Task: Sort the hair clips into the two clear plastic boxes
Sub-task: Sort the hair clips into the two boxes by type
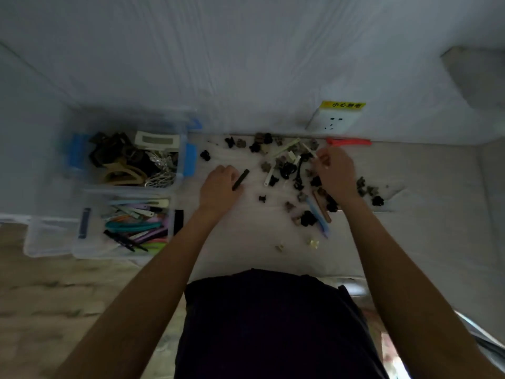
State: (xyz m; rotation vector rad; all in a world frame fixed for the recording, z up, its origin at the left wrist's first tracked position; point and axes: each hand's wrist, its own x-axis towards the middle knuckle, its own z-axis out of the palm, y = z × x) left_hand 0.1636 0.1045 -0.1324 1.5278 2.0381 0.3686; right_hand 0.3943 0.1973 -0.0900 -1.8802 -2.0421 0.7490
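A: Left hand?
B: Curled round a short flat black bar clip, one end jutting up past the fingers toward the right.

A: Right hand?
B: Pinching a thin white slide clip at the fingertips, above a loose scatter of small black and brown claw clips on the pale surface.

A: Containers?
B: Two, well left of the left hand. Farther clear plastic box with blue latches: filled with large claw clips, black, tan and white. Nearer clear plastic box, below and left of the left wrist: filled with long coloured slide clips, teal, pink, green, black.

A: Beyond the right hand?
B: Long red clip along the wall edge; white wall socket with yellow label just above.

A: Below the right forearm?
B: Blue and brown stick clips, lying near together. Exact contact not discernible; frame blurred.
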